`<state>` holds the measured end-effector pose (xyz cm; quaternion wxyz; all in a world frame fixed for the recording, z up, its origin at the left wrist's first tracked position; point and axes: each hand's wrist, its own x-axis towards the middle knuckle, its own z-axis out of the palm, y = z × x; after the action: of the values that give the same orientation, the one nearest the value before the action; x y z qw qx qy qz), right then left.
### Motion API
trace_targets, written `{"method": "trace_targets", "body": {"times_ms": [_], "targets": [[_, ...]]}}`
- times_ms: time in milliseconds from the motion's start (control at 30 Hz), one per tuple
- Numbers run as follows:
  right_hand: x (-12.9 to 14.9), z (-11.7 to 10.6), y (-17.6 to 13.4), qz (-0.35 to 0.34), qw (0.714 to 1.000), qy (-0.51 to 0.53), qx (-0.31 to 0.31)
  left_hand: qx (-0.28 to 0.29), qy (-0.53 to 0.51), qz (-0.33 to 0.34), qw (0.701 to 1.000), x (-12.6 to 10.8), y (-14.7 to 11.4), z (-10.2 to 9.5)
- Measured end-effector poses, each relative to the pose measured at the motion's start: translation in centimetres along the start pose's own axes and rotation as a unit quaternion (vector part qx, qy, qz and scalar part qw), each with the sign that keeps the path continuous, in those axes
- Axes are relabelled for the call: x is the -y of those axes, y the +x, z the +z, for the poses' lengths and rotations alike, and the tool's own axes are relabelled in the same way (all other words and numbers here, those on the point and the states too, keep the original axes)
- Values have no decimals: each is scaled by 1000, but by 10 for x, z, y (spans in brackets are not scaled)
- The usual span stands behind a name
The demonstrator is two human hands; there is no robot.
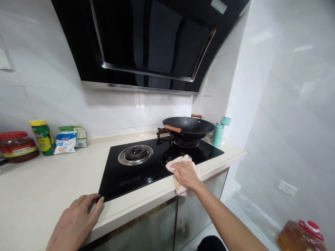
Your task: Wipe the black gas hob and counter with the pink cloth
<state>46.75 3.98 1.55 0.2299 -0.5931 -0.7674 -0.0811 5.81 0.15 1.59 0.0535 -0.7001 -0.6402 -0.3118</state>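
Observation:
My right hand (185, 173) presses a pale pink cloth (181, 188) against the front edge of the black gas cooktop (153, 174), just in front of the knobs. Part of the cloth hangs over the counter edge. My left hand (75, 218) rests on the counter at the cooktop's front left corner, thumb apart from the fingers, holding nothing. The left burner (135, 154) has no pan support on it. A black wok (190, 126) with wooden handles sits over the right burner.
On the left of the white counter (52, 181) stand a red-lidded jar (19, 147), a green yellow-capped container (43, 137) and seasoning bags (66, 142). A teal bottle (217, 134) is right of the wok. A black range hood (146, 42) slants overhead. An oil jug (299, 237) is low at right.

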Motion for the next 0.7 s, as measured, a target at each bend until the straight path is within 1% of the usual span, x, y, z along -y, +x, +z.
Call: {"method": "trace_targets", "body": {"times_ms": [100, 200, 300, 367, 433, 600, 700], "targets": [[43, 6, 0, -37, 998, 49, -18, 39, 3, 2, 999, 2, 0, -1], [85, 13, -5, -72, 994, 77, -41, 47, -4, -22, 999, 3, 1, -1], [113, 20, -15, -95, 989, 87, -69, 41, -10, -38, 998, 2, 1, -2], [123, 23, -23, -102, 987, 90, -81, 37, -13, -51, 998, -1, 0, -4], [125, 23, -30, -107, 987, 94, -81, 37, -17, -61, 997, -6, -3, -8], [120, 15, -41, -102, 985, 125, -63, 28, -27, -51, 998, -22, -14, -16], [119, 10, -42, -92, 983, 153, -43, 11, -53, -54, 997, -24, -17, -20]]}}
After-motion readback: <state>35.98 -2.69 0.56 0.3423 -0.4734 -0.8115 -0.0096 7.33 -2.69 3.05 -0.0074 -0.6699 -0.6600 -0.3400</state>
